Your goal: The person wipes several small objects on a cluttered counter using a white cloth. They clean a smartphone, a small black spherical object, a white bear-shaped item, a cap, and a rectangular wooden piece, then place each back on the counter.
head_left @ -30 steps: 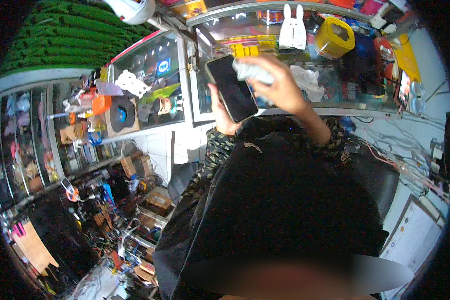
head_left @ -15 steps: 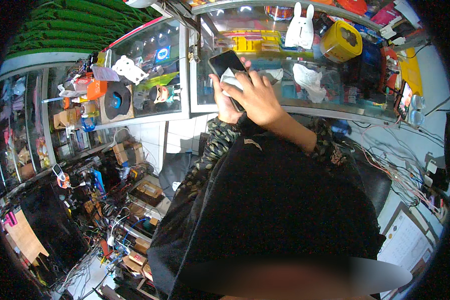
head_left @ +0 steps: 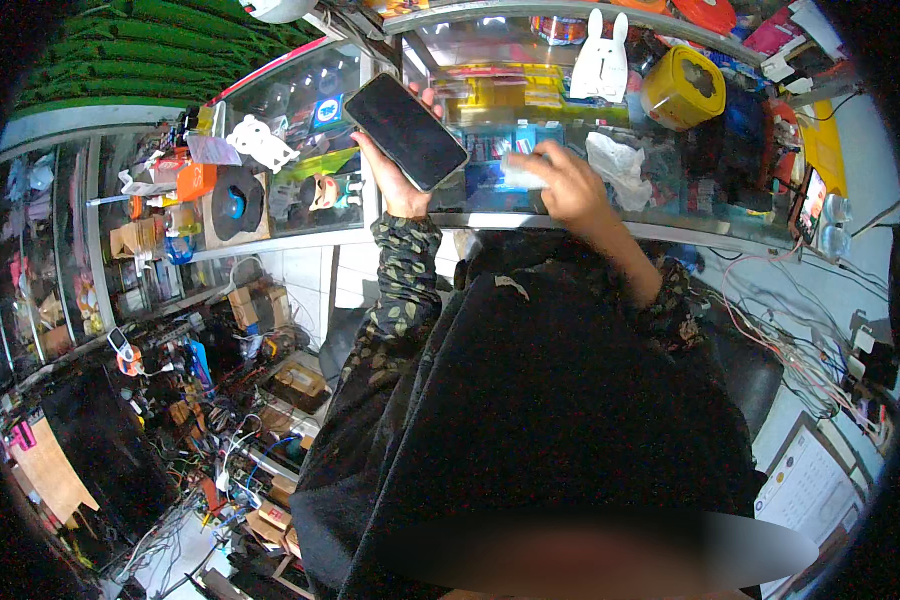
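Observation:
A dark-screened smartphone (head_left: 407, 130) lies tilted in my left hand (head_left: 397, 192), whose fingers wrap round its far edge and thumb rests at its near side. To the right of it and apart from it, my right hand (head_left: 576, 192) is closed on a folded white tissue (head_left: 523, 172), slightly smeared by motion. Both hands are above the glass top of a display counter (head_left: 570, 222). A second crumpled white tissue (head_left: 618, 168) lies on the glass just past my right hand.
A white rabbit-shaped figure (head_left: 600, 62) and a yellow tub (head_left: 684, 88) stand at the back of the counter. On its left part are a white bear-shaped figure (head_left: 261, 142), an orange box (head_left: 196, 181) and a squat bottle (head_left: 179, 240). Loose cables (head_left: 800, 340) hang at the right.
My right hand has come off the phone with the tissue and moved right. My left hand has moved left with the phone, whose dark screen now shows fully.

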`<state>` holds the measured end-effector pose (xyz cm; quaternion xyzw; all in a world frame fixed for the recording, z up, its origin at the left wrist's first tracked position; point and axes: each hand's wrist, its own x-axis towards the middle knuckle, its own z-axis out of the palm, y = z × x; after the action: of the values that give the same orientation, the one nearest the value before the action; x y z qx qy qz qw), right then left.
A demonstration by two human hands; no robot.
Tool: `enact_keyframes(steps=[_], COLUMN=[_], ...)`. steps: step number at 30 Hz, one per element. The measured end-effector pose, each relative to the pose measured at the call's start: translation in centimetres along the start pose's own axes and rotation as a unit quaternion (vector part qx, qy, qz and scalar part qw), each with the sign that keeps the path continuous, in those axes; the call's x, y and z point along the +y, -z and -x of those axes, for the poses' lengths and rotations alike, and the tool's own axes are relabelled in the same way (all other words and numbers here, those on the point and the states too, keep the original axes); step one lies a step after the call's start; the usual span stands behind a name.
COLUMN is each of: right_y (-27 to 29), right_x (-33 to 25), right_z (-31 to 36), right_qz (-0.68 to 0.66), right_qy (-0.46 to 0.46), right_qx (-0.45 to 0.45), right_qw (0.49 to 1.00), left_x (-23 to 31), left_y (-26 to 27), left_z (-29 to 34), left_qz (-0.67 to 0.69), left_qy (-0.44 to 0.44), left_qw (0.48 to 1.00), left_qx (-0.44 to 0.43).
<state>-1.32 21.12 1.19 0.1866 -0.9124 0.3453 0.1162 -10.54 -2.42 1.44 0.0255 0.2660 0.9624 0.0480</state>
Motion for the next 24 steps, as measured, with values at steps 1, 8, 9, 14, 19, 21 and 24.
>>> enact_keyframes(steps=[1,8,9,14,19,21,24], right_y=[0.9,1.0,0.9,1.3,0.2,0.6,1.5], right_x=[0.4,1.6,2.4,9.1,12.6,13.1,12.2], right_z=[-0.6,-2.5,-1.8,3.6,7.9,7.4,4.4], right_qz=[-0.039,-0.107,-0.108,0.161,0.171,0.05,-0.188], right_qy=[-0.034,-0.038,-0.08,-0.166,-0.149,-0.196,-0.29], right_qx=[-0.035,0.032,-0.013,-0.051,0.01,0.046,0.1], right_qw=[0.998,0.993,0.991,0.972,0.974,0.978,0.933], left_x=[-0.1,-1.6,-1.6,-0.6,0.5,0.7,0.5], left_y=[-0.3,-0.9,-0.7,0.6,1.8,2.0,1.6], left_z=[0.1,1.7,1.9,3.3,4.4,4.5,4.3], left_qz=[-0.001,-0.107,-0.104,-0.109,-0.101,-0.108,-0.092], left_qy=[0.01,0.037,0.043,0.039,0.029,0.029,0.04], left_qw=[1.0,0.994,0.994,0.992,0.993,0.992,0.994], left_qx=[-0.01,0.002,0.004,0.042,0.051,0.056,0.049])
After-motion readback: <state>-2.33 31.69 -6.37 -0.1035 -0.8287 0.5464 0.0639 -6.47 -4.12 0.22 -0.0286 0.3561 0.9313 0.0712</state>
